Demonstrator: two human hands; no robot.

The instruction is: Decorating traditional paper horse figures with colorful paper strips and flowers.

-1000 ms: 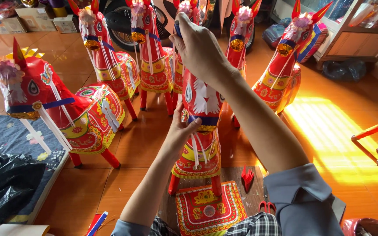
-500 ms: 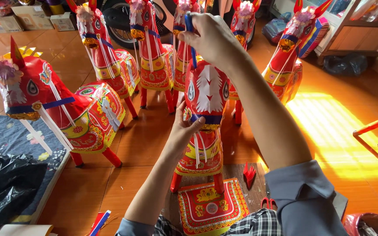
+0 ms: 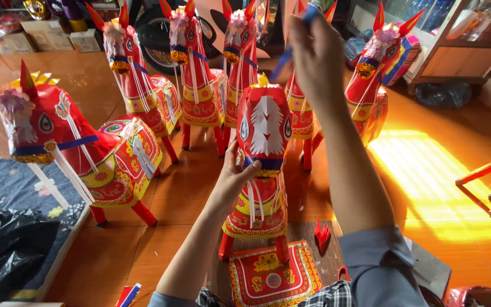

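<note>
At centre: left hand [image 3: 238,173] grip pressed on paper horse [image 3: 263,165] neck; right hand [image 3: 313,54] above, pinching blue strip [image 3: 282,59].

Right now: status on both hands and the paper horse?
Left hand steadies red paper horse at its neck. Right hand raised, fingers pinching blue strip. Other horses crowd close behind.

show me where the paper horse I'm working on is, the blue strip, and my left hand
paper horse [image 3: 265,122], head view, white blaze on its face
blue strip [image 3: 282,63], head view, its middle
left hand [image 3: 235,177], head view, back of the hand
</note>
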